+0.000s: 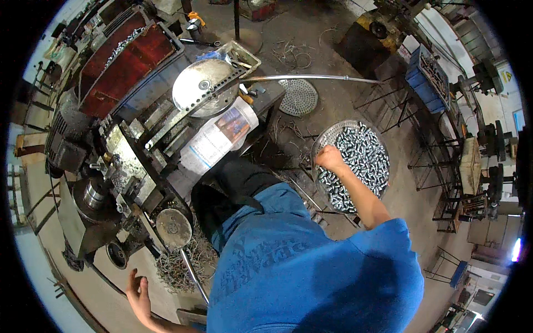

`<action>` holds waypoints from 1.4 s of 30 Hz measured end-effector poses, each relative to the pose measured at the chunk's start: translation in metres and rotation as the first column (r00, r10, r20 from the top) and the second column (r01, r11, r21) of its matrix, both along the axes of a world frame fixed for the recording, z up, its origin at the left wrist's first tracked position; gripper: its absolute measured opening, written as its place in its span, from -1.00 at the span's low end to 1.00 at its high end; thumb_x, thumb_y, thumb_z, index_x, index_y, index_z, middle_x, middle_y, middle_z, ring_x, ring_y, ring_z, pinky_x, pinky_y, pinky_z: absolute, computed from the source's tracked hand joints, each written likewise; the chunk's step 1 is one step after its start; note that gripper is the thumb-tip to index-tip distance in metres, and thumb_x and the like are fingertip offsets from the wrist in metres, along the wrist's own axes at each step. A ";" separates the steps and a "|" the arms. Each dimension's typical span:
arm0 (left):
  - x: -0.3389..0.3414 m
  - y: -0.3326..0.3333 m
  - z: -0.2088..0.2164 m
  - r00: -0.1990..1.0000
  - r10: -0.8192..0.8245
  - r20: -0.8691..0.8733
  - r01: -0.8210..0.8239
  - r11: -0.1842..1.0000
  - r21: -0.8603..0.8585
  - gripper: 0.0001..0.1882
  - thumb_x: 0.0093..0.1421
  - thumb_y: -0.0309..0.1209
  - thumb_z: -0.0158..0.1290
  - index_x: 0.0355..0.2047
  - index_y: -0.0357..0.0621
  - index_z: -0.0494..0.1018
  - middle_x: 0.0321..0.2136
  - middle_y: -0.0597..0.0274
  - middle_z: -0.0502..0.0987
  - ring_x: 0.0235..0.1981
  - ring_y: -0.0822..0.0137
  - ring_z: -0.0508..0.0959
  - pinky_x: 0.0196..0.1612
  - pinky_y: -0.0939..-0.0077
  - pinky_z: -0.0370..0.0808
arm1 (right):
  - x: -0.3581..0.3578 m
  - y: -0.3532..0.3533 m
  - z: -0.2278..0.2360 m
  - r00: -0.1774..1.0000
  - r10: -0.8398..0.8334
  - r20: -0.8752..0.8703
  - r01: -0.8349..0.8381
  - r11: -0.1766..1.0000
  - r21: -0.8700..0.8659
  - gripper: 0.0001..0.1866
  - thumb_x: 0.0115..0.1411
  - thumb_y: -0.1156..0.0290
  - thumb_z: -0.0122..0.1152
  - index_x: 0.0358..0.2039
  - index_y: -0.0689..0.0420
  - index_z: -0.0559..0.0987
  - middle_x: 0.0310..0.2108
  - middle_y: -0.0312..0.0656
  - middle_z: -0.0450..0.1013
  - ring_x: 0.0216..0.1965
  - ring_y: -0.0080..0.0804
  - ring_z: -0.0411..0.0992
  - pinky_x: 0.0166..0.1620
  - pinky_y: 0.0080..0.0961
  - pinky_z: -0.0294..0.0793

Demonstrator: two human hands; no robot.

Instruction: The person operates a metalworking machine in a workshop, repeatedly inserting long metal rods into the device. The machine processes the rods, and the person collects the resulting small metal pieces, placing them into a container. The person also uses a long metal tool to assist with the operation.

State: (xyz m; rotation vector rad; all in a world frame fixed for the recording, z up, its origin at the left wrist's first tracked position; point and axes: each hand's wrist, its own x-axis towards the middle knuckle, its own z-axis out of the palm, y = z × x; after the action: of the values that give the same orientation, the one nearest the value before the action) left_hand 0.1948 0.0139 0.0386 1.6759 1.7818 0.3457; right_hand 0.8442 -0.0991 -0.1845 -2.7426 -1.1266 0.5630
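My right hand [330, 159] is closed over the left side of a round perforated metal basin [327, 135]. Any object inside its curled fingers is hidden. Small shiny cylindrical metal parts [363, 158] fill much of the basin. At the lower left, my left hand [139, 297] hangs with its fingers apart and nothing in it. The nearest things to it are a dark round cup-shaped fitting [116, 255] and a heap of metal shavings [183, 269].
A machine [130, 161] stands to my left, beside a round metal plate [204, 83] and a printed sheet [219, 136]. Beyond are a red bin [130, 66] and a perforated disc [298, 97] on the floor. A blue crate [427, 77] rests on a rack at right.
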 end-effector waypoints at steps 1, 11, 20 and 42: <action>0.003 -0.006 0.007 0.999 0.021 0.030 -0.021 1.000 -0.011 -0.52 0.14 -0.23 0.08 -0.03 -0.31 0.36 -0.45 0.12 0.50 -0.43 0.31 0.46 -0.35 0.47 0.36 | -0.004 0.007 0.021 0.999 -0.005 -0.052 0.006 1.000 0.022 -0.83 -0.19 0.31 0.16 -0.57 0.06 0.62 -0.44 -0.04 0.51 -0.36 -0.12 0.49 -0.25 -0.35 0.50; 0.124 0.041 -0.008 0.737 -0.078 0.671 -0.045 0.986 0.163 -0.68 0.28 -0.27 -0.11 -0.26 -0.38 0.38 -0.58 0.12 0.48 -0.56 0.37 0.47 -0.46 0.48 0.44 | -0.229 0.159 0.154 0.222 0.971 -0.089 -0.156 0.126 0.980 -0.70 -0.33 0.35 0.22 -0.47 0.10 0.61 -0.32 -0.10 0.41 -0.21 -0.13 0.35 -0.15 -0.27 0.35; 0.189 0.032 0.017 0.369 0.116 0.922 0.035 0.990 -0.139 -0.73 0.26 -0.28 -0.06 -0.25 -0.28 0.43 -0.48 0.27 0.46 -0.47 0.40 0.42 -0.41 0.52 0.33 | -0.304 0.168 0.203 0.183 0.974 0.135 -0.023 -0.133 0.991 -0.96 -0.35 0.50 0.16 -0.75 0.15 0.52 -0.43 -0.13 0.37 -0.33 -0.16 0.34 -0.32 -0.33 0.33; 0.156 0.033 0.026 0.810 -0.297 0.505 0.196 0.949 0.245 -0.65 0.22 -0.25 0.01 -0.62 -0.19 0.32 -0.72 0.46 0.27 -0.68 0.60 0.09 -0.64 0.56 0.00 | -0.326 0.179 0.176 0.082 0.837 0.541 -0.570 -0.405 0.714 -0.81 -0.46 0.32 0.12 -0.80 0.18 0.46 -0.60 -0.10 0.33 -0.41 -0.15 0.28 -0.34 -0.32 0.29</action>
State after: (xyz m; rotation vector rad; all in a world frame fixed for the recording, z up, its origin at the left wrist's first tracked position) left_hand 0.3511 0.0473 0.0649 1.6936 1.1256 0.7956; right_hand 0.5178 0.0804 -0.0089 -0.4423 -2.2226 0.1699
